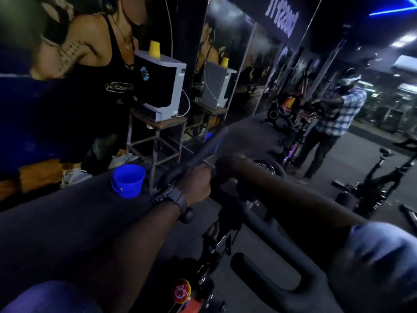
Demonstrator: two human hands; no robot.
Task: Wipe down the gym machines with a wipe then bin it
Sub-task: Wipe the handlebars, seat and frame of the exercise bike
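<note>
My left hand [195,185], a dark watch [170,198] on its wrist, is curled round the left bar of the exercise bike's black handlebar [266,224]. My right hand [228,163] reaches across to the far bar, but it is too blurred for me to tell its grip. I cannot make out the wipe anywhere. A red knob [181,291] low on the frame carries white marks I cannot read. The blue bucket [127,180] stands on the floor left of the bike. Mirrored glowing lettering [286,23] above is unreadable, and the black device [159,85] on the stand shows a round blue logo.
</note>
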